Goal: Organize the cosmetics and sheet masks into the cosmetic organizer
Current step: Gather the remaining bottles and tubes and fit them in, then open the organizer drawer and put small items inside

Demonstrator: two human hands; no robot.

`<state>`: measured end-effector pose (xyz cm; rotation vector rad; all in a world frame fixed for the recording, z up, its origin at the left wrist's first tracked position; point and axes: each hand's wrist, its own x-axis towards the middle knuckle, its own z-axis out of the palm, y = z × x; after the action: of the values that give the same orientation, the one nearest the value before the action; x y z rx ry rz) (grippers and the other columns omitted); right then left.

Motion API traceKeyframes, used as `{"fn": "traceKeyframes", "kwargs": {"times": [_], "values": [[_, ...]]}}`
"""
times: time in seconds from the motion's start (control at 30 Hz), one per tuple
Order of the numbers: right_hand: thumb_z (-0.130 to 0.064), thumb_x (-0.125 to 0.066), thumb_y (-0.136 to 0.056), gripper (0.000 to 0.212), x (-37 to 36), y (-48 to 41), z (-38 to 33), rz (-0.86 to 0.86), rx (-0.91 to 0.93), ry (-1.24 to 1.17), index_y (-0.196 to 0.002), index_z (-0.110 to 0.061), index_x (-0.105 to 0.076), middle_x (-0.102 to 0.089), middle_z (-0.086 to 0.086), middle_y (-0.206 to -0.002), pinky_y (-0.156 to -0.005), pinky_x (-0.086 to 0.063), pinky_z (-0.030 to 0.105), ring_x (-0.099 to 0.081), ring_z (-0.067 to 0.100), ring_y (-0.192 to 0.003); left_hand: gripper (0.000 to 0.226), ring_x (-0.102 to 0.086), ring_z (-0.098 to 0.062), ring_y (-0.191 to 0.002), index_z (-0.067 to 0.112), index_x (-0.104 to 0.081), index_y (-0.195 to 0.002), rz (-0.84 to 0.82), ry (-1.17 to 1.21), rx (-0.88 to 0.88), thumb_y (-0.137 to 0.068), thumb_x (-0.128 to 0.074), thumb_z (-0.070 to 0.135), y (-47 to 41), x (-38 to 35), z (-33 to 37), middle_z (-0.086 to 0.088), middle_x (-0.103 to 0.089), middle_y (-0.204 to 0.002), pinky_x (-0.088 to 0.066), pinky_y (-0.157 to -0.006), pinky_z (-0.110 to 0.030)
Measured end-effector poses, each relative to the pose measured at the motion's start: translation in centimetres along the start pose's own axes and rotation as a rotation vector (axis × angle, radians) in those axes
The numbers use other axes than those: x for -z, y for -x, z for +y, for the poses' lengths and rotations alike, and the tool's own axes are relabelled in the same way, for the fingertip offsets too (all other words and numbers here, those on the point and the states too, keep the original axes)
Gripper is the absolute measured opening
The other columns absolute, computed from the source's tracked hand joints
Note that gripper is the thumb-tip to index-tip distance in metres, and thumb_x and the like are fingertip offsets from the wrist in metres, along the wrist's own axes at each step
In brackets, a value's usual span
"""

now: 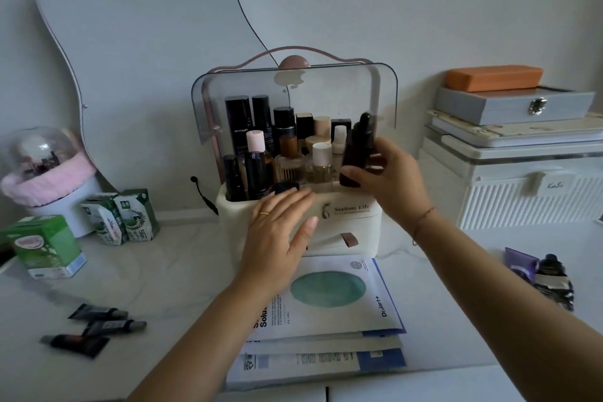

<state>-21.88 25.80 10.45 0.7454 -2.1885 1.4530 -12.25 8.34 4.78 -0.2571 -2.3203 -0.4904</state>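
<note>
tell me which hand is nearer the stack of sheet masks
Left. The left hand is spread open at the front of the organizer, just above the sheet masks; the right hand is higher, gripping a dropper bottle at its top.
</note>
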Motion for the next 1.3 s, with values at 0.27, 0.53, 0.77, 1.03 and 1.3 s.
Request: {"fn": "traceKeyframes", "kwargs": {"times": [0.27,0.53,0.77,1.03,1.3], "values": [[-0.032,-0.076,-0.074,0.046,-0.4,-0.9,2.4,-0.127,-0.131,0.039,-0.115,-0.018,-0.061,-0.066,-0.008,-0.099,-0.068,-0.044,0.009,-0.061,0.009,-0.091,0.047,-0.037,-0.004,-0.128,0.018,-0.053,-0.132,0.015,-0.005,-0.026,-0.096,-0.035,0.040,0.0,-0.2,-0.3,0.005,-0.052,-0.137,-0.012,-0.111,-0.021],[-0.026,-0.076,-0.075,0.046,-0.4,-1.0,2.5,-0.109,-0.181,-0.018,-0.117,-0.019,-0.059,-0.061,-0.023,-0.088,-0.066,-0.047,0.007,-0.060,-0.005,-0.086,0.049,-0.037,-0.005,-0.128,0.017,-0.054,-0.132,0.012,-0.004,-0.020,-0.095,-0.033,0.042,-0.1,-0.1,-0.2,0.003,-0.052,-0.137,-0.011,-0.111,-0.021],[-0.029,-0.068,-0.081,0.049,-0.7,3.1,0.8,0.200,-0.111,0.067,-0.125,-0.018,-0.050,-0.049,-0.011,-0.114,-0.094,-0.041,0.020,-0.049,0.005,-0.105,0.045,-0.039,-0.009,-0.133,0.017,-0.052,-0.134,0.014,0.088,0.011,-0.095,-0.041,0.038,0.4,1.1,0.5,0.005,-0.049,-0.139,-0.017,-0.114,-0.027],[-0.021,-0.064,-0.086,0.008,-5.7,9.9,-3.3,-0.256,-0.397,-0.276,-0.094,-0.019,-0.063,-0.070,0.000,-0.081,-0.065,-0.058,0.019,-0.069,0.009,-0.070,0.026,-0.052,-0.002,-0.112,0.035,-0.053,-0.117,0.306,0.397,0.667,-0.091,-0.052,0.033,8.3,2.3,-2.1,0.016,-0.056,-0.117,-0.043,-0.092,-0.024],[-0.015,-0.056,-0.093,0.016,-10.0,8.7,-4.0,-0.462,-0.765,-0.488,-0.090,-0.002,-0.065,-0.069,0.018,-0.065,-0.044,-0.054,0.024,-0.063,0.019,-0.045,0.058,-0.046,-0.003,-0.105,0.023,-0.045,-0.128,-0.043,0.382,0.840,-0.078,-0.070,0.042,9.3,1.7,-3.8,0.008,-0.046,-0.122,-0.041,-0.078,-0.018]]}}
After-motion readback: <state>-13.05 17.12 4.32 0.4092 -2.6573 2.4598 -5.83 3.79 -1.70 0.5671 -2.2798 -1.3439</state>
